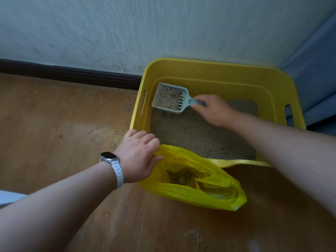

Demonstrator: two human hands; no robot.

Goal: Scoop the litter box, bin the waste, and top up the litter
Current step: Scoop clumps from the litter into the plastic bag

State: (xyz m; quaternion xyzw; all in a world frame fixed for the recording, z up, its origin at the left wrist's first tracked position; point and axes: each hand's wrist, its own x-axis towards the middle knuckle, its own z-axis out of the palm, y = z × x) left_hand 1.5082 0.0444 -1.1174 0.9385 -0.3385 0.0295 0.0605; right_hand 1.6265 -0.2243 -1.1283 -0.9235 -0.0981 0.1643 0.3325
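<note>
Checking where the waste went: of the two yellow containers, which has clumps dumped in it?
The crinkled yellow plastic bag on the floor, gripped by the left hand; the rigid litter box holds loose litter.

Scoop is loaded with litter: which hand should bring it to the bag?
Right. The right hand grips the scoop by its handle; the left hand holds the yellow bag open by its edge at the litter box rim.

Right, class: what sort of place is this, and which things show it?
Probably a corner of a home room: a yellow litter box stands on a wooden floor beside a textured wall with dark skirting.
</note>
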